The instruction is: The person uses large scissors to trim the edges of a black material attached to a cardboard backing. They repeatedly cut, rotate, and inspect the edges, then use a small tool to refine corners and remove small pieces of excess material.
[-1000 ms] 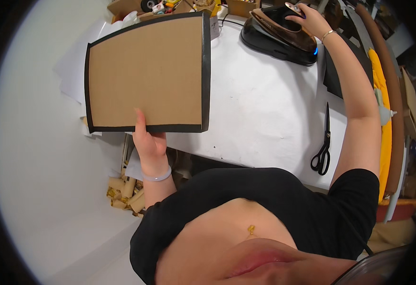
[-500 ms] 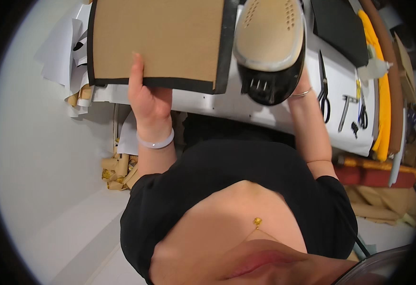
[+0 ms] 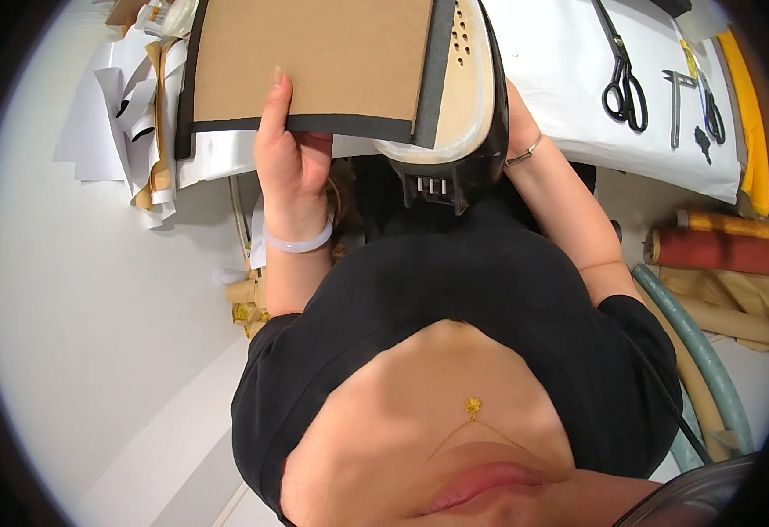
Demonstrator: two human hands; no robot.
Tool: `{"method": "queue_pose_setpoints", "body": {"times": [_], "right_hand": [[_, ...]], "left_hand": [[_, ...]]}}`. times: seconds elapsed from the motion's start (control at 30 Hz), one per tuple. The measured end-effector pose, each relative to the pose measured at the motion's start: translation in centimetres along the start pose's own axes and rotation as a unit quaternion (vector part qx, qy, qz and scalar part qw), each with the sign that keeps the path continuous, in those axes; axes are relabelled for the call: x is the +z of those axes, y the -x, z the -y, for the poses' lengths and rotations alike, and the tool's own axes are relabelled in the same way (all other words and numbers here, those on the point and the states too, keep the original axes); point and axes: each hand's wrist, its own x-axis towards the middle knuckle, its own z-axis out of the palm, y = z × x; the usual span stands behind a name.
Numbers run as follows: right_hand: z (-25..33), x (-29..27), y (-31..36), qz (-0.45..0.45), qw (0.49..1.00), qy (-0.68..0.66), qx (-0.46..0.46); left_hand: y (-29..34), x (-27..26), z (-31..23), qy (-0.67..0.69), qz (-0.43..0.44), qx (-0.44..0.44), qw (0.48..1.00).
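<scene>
A flat tan panel with black edge strips (image 3: 310, 66) is held up at the top of the view. My left hand (image 3: 292, 158) grips its near edge, thumb on the tan face and the other fingers behind. To its right a black cordless iron (image 3: 490, 132) is tipped so its pale, perforated soleplate faces me, metal contacts showing at the heel. The panel's right strip overlaps part of the soleplate; I cannot tell whether they touch. My right hand (image 3: 520, 123) holds the iron from its right side, most fingers hidden behind it.
On the white-covered table (image 3: 560, 105) at right lie black shears (image 3: 623, 83), a metal caliper-like tool (image 3: 676, 105) and smaller scissors (image 3: 712, 114). Yellow material (image 3: 744, 123) runs along the right edge. Paper scraps (image 3: 129, 114) hang at left. Rolls, one red (image 3: 709, 250), stand below right.
The iron has shifted left relative to the panel, which now covers part of its soleplate. Both hands keep their hold. The whole view has also shifted.
</scene>
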Motion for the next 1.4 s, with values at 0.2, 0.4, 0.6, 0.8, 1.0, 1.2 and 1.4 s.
{"method": "queue_pose_setpoints", "body": {"times": [0.2,0.4,0.6,0.8,1.0,1.2,1.4], "right_hand": [[-0.4,-1.2,-0.5,0.037,0.998,0.030,-0.035],[-1.2,-1.4,-1.2,0.029,0.996,0.039,-0.072],[-1.2,-1.0,-0.7,0.016,0.996,0.058,-0.071],[-1.5,-1.5,-1.0,0.006,0.992,0.103,-0.074],[-1.6,-1.0,-0.8,-0.003,0.987,0.130,-0.092],[-1.5,-1.8,-0.8,0.002,0.990,0.123,-0.073],[-0.7,0.6,-0.5,0.058,0.998,-0.002,-0.025]], "left_hand": [[0.7,0.5,-0.7,-0.054,-0.046,0.072,0.995],[2.5,0.4,-3.5,-0.197,-0.063,0.198,0.958],[5.5,2.8,-3.7,-0.314,-0.143,0.272,0.899],[7.1,1.0,-4.0,-0.545,-0.050,0.423,0.723],[7.5,2.2,-3.7,-0.465,-0.082,0.404,0.784],[7.8,3.2,-3.6,-0.509,-0.109,0.369,0.770],[5.3,-0.2,-4.8,-0.265,-0.029,0.219,0.938]]}}
